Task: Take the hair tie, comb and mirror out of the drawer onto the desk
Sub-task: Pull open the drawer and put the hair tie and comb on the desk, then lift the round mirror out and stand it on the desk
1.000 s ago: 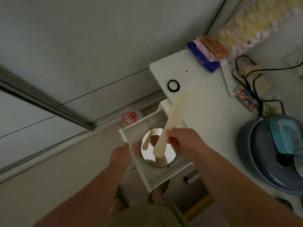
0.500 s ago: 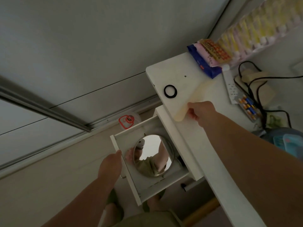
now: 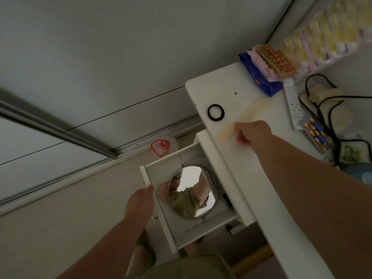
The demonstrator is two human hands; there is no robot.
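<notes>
A black hair tie (image 3: 216,113) lies on the white desk (image 3: 259,166) near its far left corner. My right hand (image 3: 252,132) is shut on a pale cream comb (image 3: 245,117), which lies low across the desk just right of the hair tie. A round mirror (image 3: 192,191) lies flat in the open white drawer (image 3: 161,206) below the desk's edge. My left hand (image 3: 140,202) grips the drawer's front panel; its fingers reach over the rim.
Blue and pink packets (image 3: 261,69) lie at the desk's far edge. A white power strip (image 3: 295,109), batteries (image 3: 316,133) and black cables (image 3: 330,109) crowd the right side. A red-lidded container (image 3: 161,147) sits on the floor beyond the drawer.
My right hand lifted the comb out of the drawer and carried it up onto the desk, beside the hair tie. The left hand has stayed on the drawer front.
</notes>
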